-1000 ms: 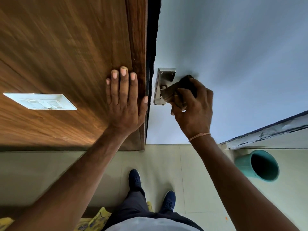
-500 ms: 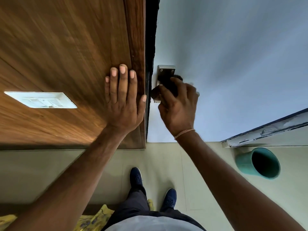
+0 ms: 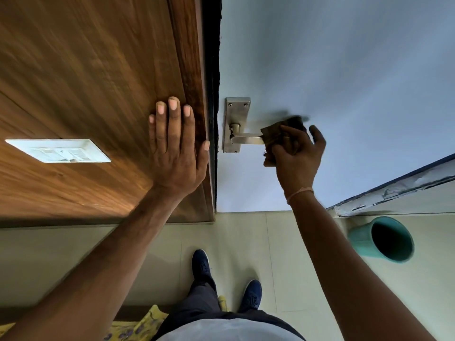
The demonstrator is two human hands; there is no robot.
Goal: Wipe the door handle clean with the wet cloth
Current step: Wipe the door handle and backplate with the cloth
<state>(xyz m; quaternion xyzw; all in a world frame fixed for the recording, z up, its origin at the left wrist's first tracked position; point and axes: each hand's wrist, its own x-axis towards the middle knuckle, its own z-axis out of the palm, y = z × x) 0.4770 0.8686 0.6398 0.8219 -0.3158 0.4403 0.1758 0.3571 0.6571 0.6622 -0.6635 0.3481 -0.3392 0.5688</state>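
Observation:
A steel lever door handle [image 3: 246,139] on a rectangular backplate [image 3: 235,112] is fixed to the pale blue door [image 3: 344,70]. My right hand [image 3: 295,153] is closed around a dark wet cloth [image 3: 280,134], which wraps the outer end of the lever. The inner part of the lever and the whole backplate are uncovered. My left hand [image 3: 176,146] lies flat with fingers spread on the brown wooden panel [image 3: 86,82] beside the door's edge.
A white switch plate [image 3: 57,150] is set in the wooden panel at left. A teal bucket [image 3: 384,238] stands on the tiled floor at right, under a chipped frame edge [image 3: 394,188]. My dark blue shoes [image 3: 202,267] are below, with yellow fabric [image 3: 138,326] beside them.
My right hand has slid the cloth from the backplate end out to the tip of the lever, uncovering the plate and inner lever. My left hand has stayed flat on the wood.

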